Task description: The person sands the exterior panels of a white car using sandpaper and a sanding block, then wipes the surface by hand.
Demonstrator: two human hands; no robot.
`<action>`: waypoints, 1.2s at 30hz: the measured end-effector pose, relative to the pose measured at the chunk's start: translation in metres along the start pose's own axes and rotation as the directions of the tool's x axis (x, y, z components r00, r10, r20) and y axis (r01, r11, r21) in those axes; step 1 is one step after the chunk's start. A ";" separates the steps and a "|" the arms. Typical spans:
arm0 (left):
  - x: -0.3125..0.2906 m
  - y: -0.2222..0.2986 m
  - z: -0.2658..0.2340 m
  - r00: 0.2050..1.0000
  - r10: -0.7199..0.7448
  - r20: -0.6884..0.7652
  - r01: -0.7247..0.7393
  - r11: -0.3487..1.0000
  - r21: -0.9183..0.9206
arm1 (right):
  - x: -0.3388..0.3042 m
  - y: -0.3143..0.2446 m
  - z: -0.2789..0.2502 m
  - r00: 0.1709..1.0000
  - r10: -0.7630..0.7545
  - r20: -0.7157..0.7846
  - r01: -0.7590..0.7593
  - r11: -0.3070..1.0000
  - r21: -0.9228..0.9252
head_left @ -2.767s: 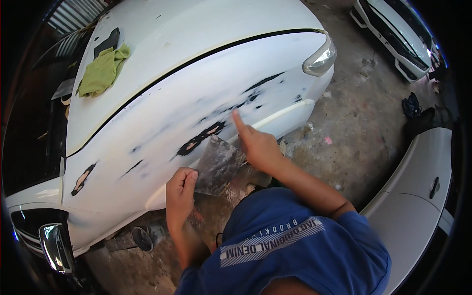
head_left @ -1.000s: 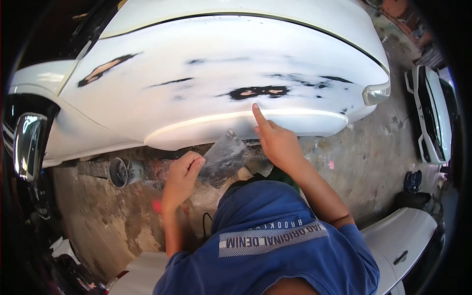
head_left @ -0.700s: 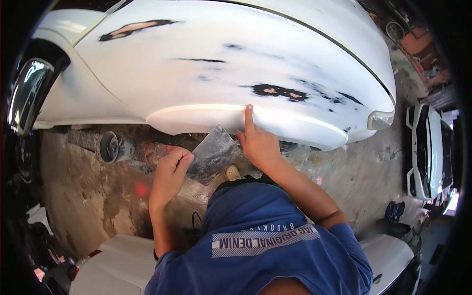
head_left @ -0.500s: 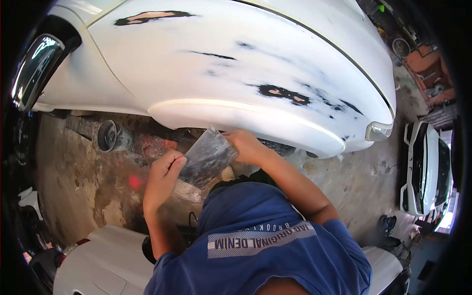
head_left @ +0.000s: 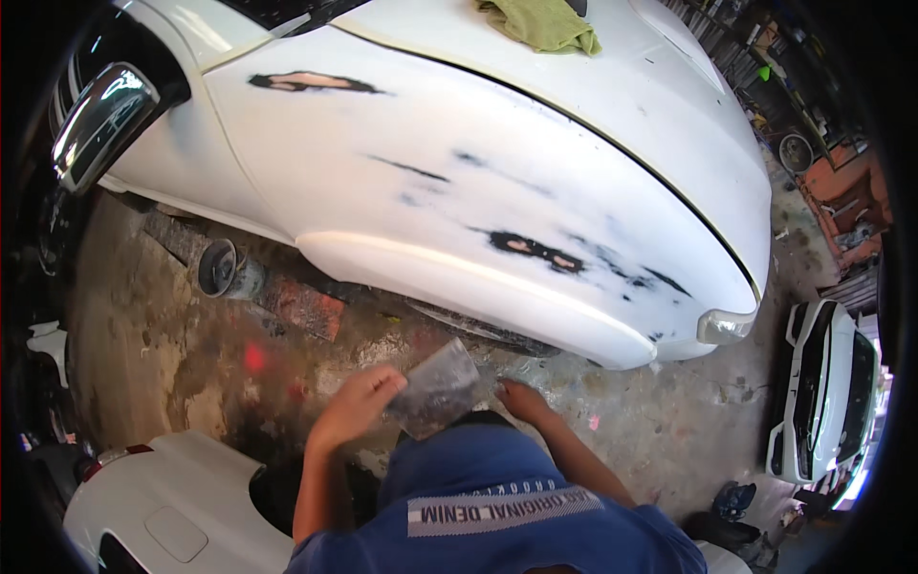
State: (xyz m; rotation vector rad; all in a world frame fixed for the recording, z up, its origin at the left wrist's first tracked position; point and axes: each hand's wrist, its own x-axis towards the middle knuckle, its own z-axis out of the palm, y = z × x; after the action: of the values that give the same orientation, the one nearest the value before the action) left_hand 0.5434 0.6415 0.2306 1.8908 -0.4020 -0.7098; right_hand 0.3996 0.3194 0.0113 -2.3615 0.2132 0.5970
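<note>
My left hand (head_left: 368,395) pinches a grey, mottled sheet of sandpaper (head_left: 438,387) by its left edge, thumb on top. The sheet tilts in front of my body, low before the white car. To its right, apart from it, my right hand (head_left: 523,401) has its fingers curled in; what they hold, if anything, is hidden. Ahead of both hands stretches the white front fender (head_left: 382,220) of the car, with bare and dark sanded spots. One dark patch (head_left: 535,251) lies near the headlight end, another (head_left: 316,82) near the door.
A grey bucket (head_left: 229,272) stands on the stained concrete floor under the car's side, near a red piece (head_left: 311,311). A green cloth (head_left: 540,24) lies on the hood. Behind my left arm is another pale car (head_left: 182,497); a white car (head_left: 827,392) stands at far right.
My right hand has let go of the sheet and moved right, away from it. The left hand has drawn the sheet back toward my body, and the view has shifted, bringing the green cloth in.
</note>
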 end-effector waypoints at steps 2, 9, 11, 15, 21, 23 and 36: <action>0.012 -0.004 0.016 0.995 -0.027 0.098 0.026 1.000 0.006 | -0.017 0.059 0.037 0.951 0.232 0.202 -0.218 0.972 -0.089; 0.037 -0.052 0.077 0.914 -0.125 0.385 0.175 0.980 -0.097 | -0.097 0.118 0.142 0.850 0.145 0.507 -0.233 0.966 0.113; 0.042 -0.061 0.088 0.901 -0.142 0.410 0.207 0.971 -0.119 | -0.098 0.102 0.137 0.923 0.177 0.341 -0.260 0.941 0.215; 0.051 -0.077 0.096 0.866 -0.197 0.459 0.277 0.954 -0.114 | -0.102 0.084 0.123 0.963 0.222 0.151 -0.256 0.929 0.266; 0.047 -0.067 0.088 0.867 -0.231 0.442 0.305 0.947 -0.104 | -0.092 0.106 0.126 0.953 0.208 0.223 -0.224 0.973 0.051; 0.046 -0.066 0.084 0.891 -0.179 0.417 0.254 0.958 -0.132 | -0.073 0.042 0.047 0.895 0.238 0.378 -0.230 0.971 -0.066; 0.024 0.057 0.027 0.975 0.208 -0.078 -0.183 0.951 0.247 | -0.053 -0.126 -0.183 0.944 -0.329 0.023 0.190 0.598 0.778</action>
State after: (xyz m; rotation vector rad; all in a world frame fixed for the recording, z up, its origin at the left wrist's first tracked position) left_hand 0.5469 0.5850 0.2671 2.0677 -0.6225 -0.4432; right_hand 0.4580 0.2937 0.2309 -1.4465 0.0214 0.4281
